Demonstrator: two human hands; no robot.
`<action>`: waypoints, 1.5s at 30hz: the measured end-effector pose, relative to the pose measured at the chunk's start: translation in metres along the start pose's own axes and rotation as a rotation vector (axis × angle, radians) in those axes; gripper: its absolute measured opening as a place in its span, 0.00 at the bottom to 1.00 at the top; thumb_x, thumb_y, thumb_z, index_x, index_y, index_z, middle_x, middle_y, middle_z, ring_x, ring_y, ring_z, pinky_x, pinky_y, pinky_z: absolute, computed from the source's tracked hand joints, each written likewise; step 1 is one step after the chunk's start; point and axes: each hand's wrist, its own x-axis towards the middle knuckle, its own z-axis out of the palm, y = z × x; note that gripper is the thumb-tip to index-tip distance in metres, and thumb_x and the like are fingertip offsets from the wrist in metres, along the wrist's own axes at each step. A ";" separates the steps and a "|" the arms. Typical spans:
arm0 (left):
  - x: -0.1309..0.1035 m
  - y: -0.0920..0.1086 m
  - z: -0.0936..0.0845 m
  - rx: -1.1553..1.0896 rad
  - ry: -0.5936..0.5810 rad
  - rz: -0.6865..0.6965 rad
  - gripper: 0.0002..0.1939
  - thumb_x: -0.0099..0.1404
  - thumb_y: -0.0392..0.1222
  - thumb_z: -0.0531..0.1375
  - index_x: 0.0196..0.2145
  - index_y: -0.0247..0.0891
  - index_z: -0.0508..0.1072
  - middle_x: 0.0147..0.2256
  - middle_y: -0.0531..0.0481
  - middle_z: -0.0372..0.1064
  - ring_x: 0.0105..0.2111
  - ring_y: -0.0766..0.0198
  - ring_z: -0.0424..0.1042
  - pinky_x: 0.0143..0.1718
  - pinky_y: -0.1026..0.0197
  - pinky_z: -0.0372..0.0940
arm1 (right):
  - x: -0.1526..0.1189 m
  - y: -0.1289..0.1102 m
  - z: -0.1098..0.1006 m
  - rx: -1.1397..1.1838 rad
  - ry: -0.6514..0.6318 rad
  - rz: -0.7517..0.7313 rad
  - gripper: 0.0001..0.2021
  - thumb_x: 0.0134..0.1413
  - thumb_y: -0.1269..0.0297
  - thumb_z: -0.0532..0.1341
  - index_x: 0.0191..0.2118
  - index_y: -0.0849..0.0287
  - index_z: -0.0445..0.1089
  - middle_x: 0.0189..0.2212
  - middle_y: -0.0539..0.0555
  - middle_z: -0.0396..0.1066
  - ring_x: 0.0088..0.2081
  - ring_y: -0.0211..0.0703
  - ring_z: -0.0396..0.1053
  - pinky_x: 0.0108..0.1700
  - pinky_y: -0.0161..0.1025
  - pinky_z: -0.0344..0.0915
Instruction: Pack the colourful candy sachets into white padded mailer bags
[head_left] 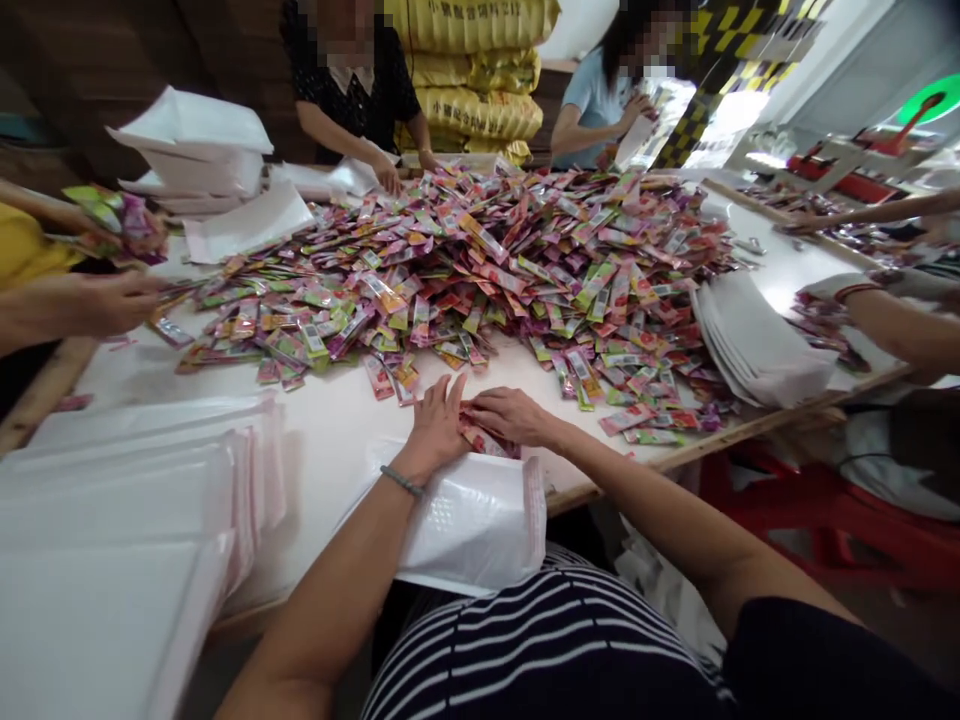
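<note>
As the packets (486, 440) look light and slippery, pinch their edges at six o'clock from the pile (480, 250), right hand (516, 414) clamped on them, left hand (437, 430) fingers apart.

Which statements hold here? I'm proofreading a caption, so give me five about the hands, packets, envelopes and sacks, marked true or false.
1. The left wrist wears a band. True.
2. The right hand is raised clear of all packets. False: it is on packets by the envelope.
3. The envelope nearest the person is bright yellow. False: it is whitish.
4. The pile lies beyond both hands on the table. True.
5. Yellow sacks are stacked past the table's far side. True.
</note>
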 end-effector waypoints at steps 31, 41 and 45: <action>-0.124 0.115 -0.054 0.565 -0.154 -0.114 0.19 0.67 0.36 0.52 0.55 0.41 0.67 0.46 0.42 0.63 0.39 0.57 0.69 0.39 0.55 0.69 | -0.049 0.014 0.004 0.311 0.398 0.440 0.23 0.50 0.70 0.59 0.55 0.57 0.67 0.40 0.55 0.74 0.40 0.48 0.71 0.43 0.40 0.65; -0.118 0.095 -0.028 0.495 -0.008 -0.297 0.34 0.62 0.25 0.48 0.65 0.34 0.52 0.67 0.35 0.46 0.43 0.59 0.75 0.38 0.61 0.72 | -0.090 -0.041 -0.017 0.509 0.351 0.064 0.21 0.54 0.67 0.58 0.55 0.59 0.69 0.40 0.54 0.75 0.38 0.43 0.71 0.40 0.37 0.67; -0.109 0.092 -0.028 0.323 0.094 -0.306 0.36 0.58 0.27 0.51 0.65 0.32 0.52 0.67 0.35 0.45 0.50 0.54 0.73 0.42 0.59 0.72 | -0.090 -0.052 -0.018 0.020 0.180 0.108 0.25 0.53 0.74 0.56 0.58 0.58 0.65 0.40 0.57 0.74 0.41 0.46 0.69 0.41 0.38 0.64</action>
